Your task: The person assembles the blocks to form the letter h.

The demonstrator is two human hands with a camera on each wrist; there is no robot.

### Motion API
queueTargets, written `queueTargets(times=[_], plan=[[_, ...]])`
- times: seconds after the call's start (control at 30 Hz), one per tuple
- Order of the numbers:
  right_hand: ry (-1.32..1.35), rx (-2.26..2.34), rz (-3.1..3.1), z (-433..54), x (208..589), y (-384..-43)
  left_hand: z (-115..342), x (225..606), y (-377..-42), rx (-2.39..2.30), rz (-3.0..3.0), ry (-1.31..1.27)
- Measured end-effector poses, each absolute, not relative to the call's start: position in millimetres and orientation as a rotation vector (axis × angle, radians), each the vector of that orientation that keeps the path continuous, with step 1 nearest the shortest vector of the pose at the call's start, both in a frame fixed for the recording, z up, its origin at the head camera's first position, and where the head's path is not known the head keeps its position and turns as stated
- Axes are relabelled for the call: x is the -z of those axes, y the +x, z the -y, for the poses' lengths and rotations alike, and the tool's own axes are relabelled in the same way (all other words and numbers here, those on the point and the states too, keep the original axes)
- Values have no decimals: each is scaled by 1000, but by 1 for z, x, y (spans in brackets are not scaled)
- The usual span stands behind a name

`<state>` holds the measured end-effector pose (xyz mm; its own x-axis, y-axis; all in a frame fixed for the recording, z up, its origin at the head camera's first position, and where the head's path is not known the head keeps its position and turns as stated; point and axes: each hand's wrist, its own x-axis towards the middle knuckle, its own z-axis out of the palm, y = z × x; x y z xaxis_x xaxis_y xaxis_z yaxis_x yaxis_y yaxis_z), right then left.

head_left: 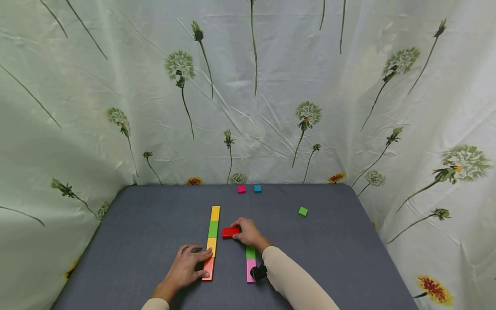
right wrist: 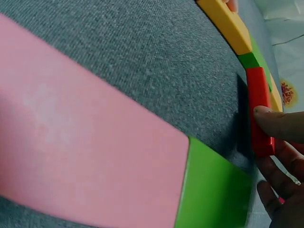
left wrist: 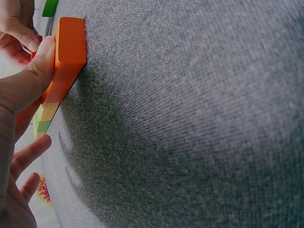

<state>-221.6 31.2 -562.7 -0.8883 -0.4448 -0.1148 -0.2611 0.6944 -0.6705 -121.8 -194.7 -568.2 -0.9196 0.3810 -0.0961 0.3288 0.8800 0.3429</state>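
Observation:
My right hand (head_left: 251, 234) pinches a red block (head_left: 229, 233) between thumb and fingers. In the right wrist view that red block (right wrist: 258, 95) appears raised, with a shadow beside it. A row at left runs from an orange block (head_left: 209, 265) through a yellow block (head_left: 211, 243) and a green block (head_left: 213, 229) to a far yellow block (head_left: 215, 213). My left hand (head_left: 185, 265) rests on its near end, thumb on orange, a fingertip at the near yellow. Under my right wrist lie a green block (head_left: 251, 253) and a pink block (head_left: 249, 265), end to end.
Small pink-red (head_left: 241, 189) and blue (head_left: 257, 189) blocks lie at the back edge of the dark grey table (head_left: 329, 258). A small green block (head_left: 303, 211) sits farther right. A pale flowered curtain (head_left: 248, 107) hangs behind and around the table.

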Motion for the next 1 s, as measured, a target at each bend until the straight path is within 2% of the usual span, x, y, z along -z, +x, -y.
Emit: queueTargets(times=[1.0], plan=[[-553, 1009, -2631, -17, 571, -224, 197, 569, -122, -515, -2920, 589]])
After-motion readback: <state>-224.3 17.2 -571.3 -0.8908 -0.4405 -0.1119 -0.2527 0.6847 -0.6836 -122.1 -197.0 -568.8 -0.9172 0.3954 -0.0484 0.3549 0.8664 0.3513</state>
